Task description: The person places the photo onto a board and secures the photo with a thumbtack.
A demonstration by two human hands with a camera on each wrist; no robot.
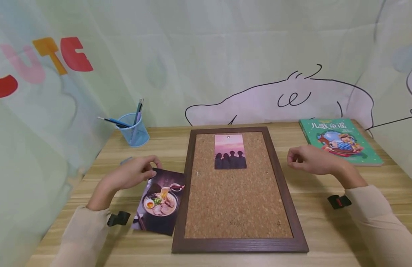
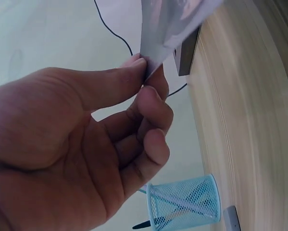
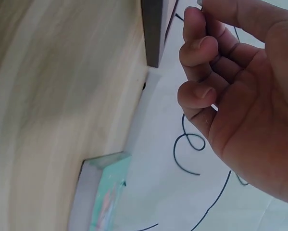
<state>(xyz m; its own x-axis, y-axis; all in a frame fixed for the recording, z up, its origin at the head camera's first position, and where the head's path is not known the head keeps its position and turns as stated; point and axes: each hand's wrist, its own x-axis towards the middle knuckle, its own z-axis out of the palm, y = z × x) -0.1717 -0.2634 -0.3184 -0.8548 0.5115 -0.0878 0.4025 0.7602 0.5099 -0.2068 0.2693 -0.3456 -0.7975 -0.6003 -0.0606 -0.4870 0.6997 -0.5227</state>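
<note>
A ramen photo [image 1: 161, 200] hangs from my left hand [image 1: 134, 172], its upper left corner pinched between thumb and index finger. Its right edge overlaps the frame of the cork board [image 1: 239, 207] in the head view. My right hand [image 1: 314, 159] is over the table to the right of the board, fingers curled. In the right wrist view, a small silvery push pin [image 3: 200, 2] shows between thumb and fingertip, mostly hidden. High on the cork, a photo of silhouettes against a pink sky [image 1: 230, 152] is fixed with a pin [image 1: 228, 137] at its top.
A blue mesh pen cup [image 1: 136, 135] with pens and pencils stands at the back left. A small grey-blue item [image 1: 126, 160] lies behind my left hand. At the back right lies a green picture book [image 1: 342, 142]. Behind the wooden table [image 1: 159, 148] hangs a printed curtain [image 1: 192, 55].
</note>
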